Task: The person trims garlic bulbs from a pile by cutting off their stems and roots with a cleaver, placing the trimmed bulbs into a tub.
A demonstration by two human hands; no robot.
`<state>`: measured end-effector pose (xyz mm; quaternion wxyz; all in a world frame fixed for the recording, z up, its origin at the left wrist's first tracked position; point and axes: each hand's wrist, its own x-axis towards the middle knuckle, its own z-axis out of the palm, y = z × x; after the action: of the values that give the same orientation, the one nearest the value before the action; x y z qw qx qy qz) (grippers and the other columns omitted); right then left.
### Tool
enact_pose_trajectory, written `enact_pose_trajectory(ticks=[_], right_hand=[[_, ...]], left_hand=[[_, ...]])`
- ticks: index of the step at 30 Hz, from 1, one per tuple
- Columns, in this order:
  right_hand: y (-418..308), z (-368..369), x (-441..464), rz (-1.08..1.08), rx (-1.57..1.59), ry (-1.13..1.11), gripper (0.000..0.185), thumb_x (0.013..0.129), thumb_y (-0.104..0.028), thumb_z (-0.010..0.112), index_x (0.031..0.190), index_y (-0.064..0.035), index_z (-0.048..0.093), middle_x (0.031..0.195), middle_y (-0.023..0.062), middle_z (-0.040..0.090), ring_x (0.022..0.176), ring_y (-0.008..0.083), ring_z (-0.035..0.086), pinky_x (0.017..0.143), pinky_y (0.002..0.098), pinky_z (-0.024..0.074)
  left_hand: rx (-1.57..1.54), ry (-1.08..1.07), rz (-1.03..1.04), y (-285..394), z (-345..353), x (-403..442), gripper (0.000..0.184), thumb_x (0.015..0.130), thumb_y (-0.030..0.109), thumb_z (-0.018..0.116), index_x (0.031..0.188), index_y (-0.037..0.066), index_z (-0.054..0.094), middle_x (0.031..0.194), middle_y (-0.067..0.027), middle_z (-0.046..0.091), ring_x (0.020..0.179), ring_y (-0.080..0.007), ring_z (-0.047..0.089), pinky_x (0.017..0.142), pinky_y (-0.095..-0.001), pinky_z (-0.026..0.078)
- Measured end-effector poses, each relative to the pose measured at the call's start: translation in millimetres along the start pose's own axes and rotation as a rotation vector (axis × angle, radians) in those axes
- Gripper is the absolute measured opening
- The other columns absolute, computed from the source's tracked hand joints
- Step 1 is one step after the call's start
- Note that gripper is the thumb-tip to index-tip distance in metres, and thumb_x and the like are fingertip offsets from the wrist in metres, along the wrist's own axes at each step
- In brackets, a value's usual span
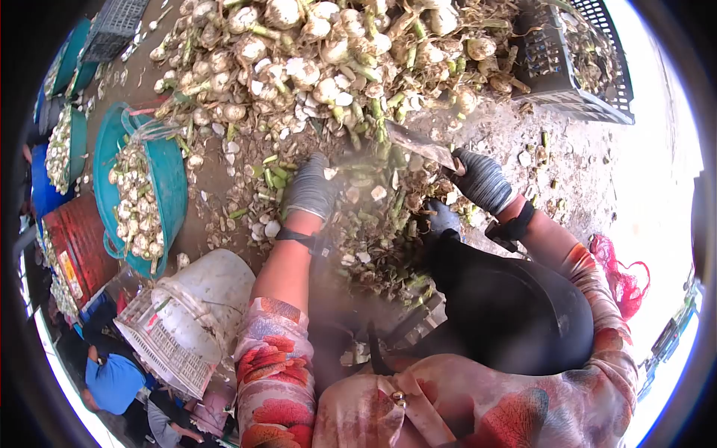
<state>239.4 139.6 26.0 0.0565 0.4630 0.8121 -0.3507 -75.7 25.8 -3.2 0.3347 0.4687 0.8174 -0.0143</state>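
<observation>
My right hand (484, 181), in a grey knit glove, grips the handle of a knife (420, 145). Its broad, stained blade points up and left toward green garlic stalks. My left hand (308, 187) wears a similar glove and is low over the ground, its fingers curled in. A small pale piece shows beside its fingers; what they hold is hidden. Just beyond both hands rises a large heap of garlic bulbs (299, 71) with stalks and roots on. Cut stalks and trimmings (373, 231) lie between my forearms.
At left stand a teal tub (170, 187) holding garlic, a red bucket (81, 239) and a tipped whitish bucket (213, 287). A black crate (586, 104) lies at upper right. Red netting (624, 280) is at right. A person in blue (116, 381) is at lower left.
</observation>
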Motion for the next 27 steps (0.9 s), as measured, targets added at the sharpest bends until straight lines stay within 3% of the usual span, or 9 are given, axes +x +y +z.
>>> enact_pose_trajectory(ticks=[6,8,10,14,19,21,23,25,27], right_hand=[[-28,2,3,-0.164,0.02,0.034,0.028,0.084,-0.029,0.064,0.1,-0.0074,0.057,0.078,0.0197,0.063,0.075,0.0408,0.062,0.064,0.0476,0.0487],[-41,3,5,-0.234,0.039,0.094,0.029,0.083,-0.026,0.065,0.105,-0.0078,0.059,0.08,0.0194,0.064,0.076,0.0401,0.063,0.065,0.0459,0.05],[-66,-6,0,-0.242,0.251,0.018,0.03,0.082,-0.024,0.067,0.106,-0.0082,0.06,0.082,0.0178,0.065,0.08,0.0385,0.064,0.069,0.0435,0.0508],[-100,-20,4,-0.515,0.142,-0.038,0.032,0.081,-0.028,0.068,0.106,-0.0103,0.06,0.087,0.0169,0.065,0.081,0.037,0.064,0.07,0.0421,0.0513],[-153,-30,8,-0.829,0.036,-0.002,0.025,0.079,-0.025,0.064,0.099,-0.0115,0.059,0.079,0.0143,0.065,0.073,0.0355,0.065,0.064,0.0437,0.0517],[-152,-27,15,-0.817,-0.078,-0.122,0.022,0.078,-0.025,0.062,0.094,-0.0105,0.059,0.077,0.0145,0.065,0.072,0.0359,0.065,0.062,0.0442,0.0517],[-126,-13,39,-0.609,-0.164,-0.251,0.023,0.082,-0.029,0.062,0.094,-0.0095,0.062,0.079,0.0162,0.066,0.073,0.0376,0.065,0.064,0.0442,0.0518],[-98,-2,44,-0.452,-0.035,-0.189,0.032,0.085,-0.038,0.061,0.097,-0.0087,0.063,0.08,0.0178,0.067,0.076,0.0369,0.065,0.067,0.0422,0.0517],[-115,-11,25,-0.345,0.452,-0.281,0.044,0.082,-0.045,0.07,0.102,-0.0069,0.064,0.08,0.0132,0.067,0.074,0.0239,0.064,0.07,0.0362,0.0503]], left_hand=[[-0.802,0.244,0.019,-55,-29,-72,0.024,0.085,0.016,0.067,0.1,-0.001,0.063,0.104,-0.0161,0.063,0.09,-0.0197,0.061,0.08,-0.0309,0.048],[-0.809,0.205,-0.073,-65,-70,-105,0.029,0.083,0.012,0.069,0.109,0.001,0.062,0.104,-0.0129,0.063,0.096,-0.0199,0.06,0.083,-0.0311,0.048],[-0.292,0.268,0.087,-57,-102,-144,0.044,0.074,0.009,0.077,0.115,0.004,0.062,0.102,-0.0085,0.064,0.1,-0.0205,0.06,0.086,-0.0314,0.049],[-0.464,0.17,0.104,-34,-110,-160,0.056,0.063,0.008,0.084,0.114,0.004,0.06,0.109,-0.0096,0.064,0.099,-0.0209,0.062,0.088,-0.0319,0.05],[-0.078,0.132,0.116,2,-104,-170,0.041,0.075,0.008,0.073,0.113,0.004,0.06,0.109,-0.0095,0.064,0.099,-0.024,0.062,0.088,-0.0348,0.05],[-0.158,0.278,0.347,-28,-74,-167,0.035,0.082,0.01,0.065,0.116,0.004,0.06,0.113,-0.0105,0.064,0.099,-0.0243,0.062,0.088,-0.0359,0.05],[-0.669,0.182,0.195,-36,-56,-174,0.031,0.088,0.013,0.06,0.118,0.004,0.061,0.113,-0.0127,0.064,0.1,-0.0214,0.061,0.089,-0.0354,0.05],[-0.566,0.215,0.271,-43,-43,-171,0.027,0.091,0.013,0.058,0.117,0.005,0.06,0.111,-0.0124,0.063,0.102,-0.0222,0.06,0.087,-0.0354,0.05],[-0.443,0.3,0.398,-22,-43,-171,0.026,0.093,0.013,0.058,0.117,0.005,0.06,0.109,-0.0115,0.063,0.101,-0.019,0.059,0.084,-0.0335,0.049]])
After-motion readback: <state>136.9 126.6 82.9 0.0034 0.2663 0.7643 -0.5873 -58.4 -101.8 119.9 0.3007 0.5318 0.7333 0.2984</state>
